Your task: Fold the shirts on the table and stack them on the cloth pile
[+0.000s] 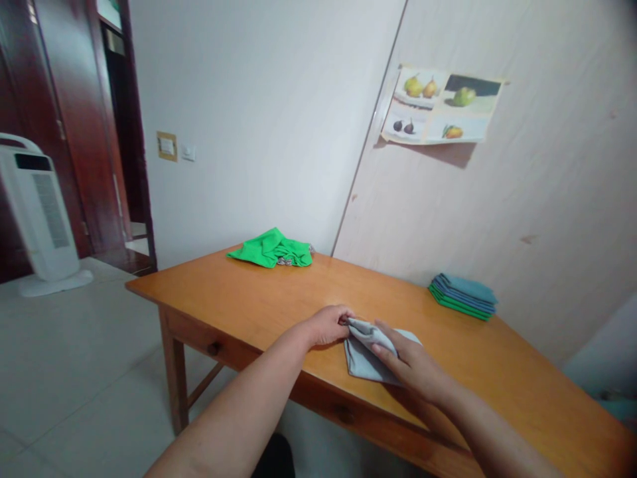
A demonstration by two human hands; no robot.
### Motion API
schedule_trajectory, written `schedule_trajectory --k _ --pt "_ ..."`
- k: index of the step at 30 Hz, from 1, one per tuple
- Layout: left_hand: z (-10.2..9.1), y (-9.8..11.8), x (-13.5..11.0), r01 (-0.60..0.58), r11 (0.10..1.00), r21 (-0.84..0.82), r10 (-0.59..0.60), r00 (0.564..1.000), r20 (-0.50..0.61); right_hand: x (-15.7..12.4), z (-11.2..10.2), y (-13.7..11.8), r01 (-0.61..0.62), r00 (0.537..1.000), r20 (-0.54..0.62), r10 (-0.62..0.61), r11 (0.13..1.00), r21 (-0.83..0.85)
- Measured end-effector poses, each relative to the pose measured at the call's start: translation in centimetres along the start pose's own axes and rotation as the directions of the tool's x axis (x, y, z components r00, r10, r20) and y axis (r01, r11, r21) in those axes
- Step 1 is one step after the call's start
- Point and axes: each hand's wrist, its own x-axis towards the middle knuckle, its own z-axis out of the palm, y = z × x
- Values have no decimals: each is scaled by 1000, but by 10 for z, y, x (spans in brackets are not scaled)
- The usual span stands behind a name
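Note:
A grey-blue cloth [362,362] lies partly folded near the front edge of the wooden table, its upper layer raised in a soft fold. My left hand [329,325] is closed in a pinch on the cloth's left corner. My right hand [411,362] lies over the cloth's right part, with its thumb and fingers around the raised fold; the palm hides some of the fabric. Farther right sits a neat stack of folded cloths [462,295], blue on top and green below. At the table's far left, a bright green cloth [269,249] lies crumpled, with a patterned patch at its edge.
The wooden table [209,285] stands against the wall, with drawer knobs along its front. A fruit picture sheet [440,106] hangs above it. On the floor to the left is a white upright appliance [44,212], near dark red doors [79,119].

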Motion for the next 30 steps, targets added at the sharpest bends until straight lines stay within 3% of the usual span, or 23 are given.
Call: schedule_trajectory --k 5,12,30 --pt "0 -1 2 -22 976 215 37 997 -69 -7 0 -9 9 1000 0 -9 984 -181" --pt "-2 4 1 -21 907 421 66 994 -92 -9 -2 -16 57 998 1 -59 955 -291" --pt "-1 -2 6 -33 836 547 105 989 -101 -23 10 -21 91 996 50 -79 944 -317"
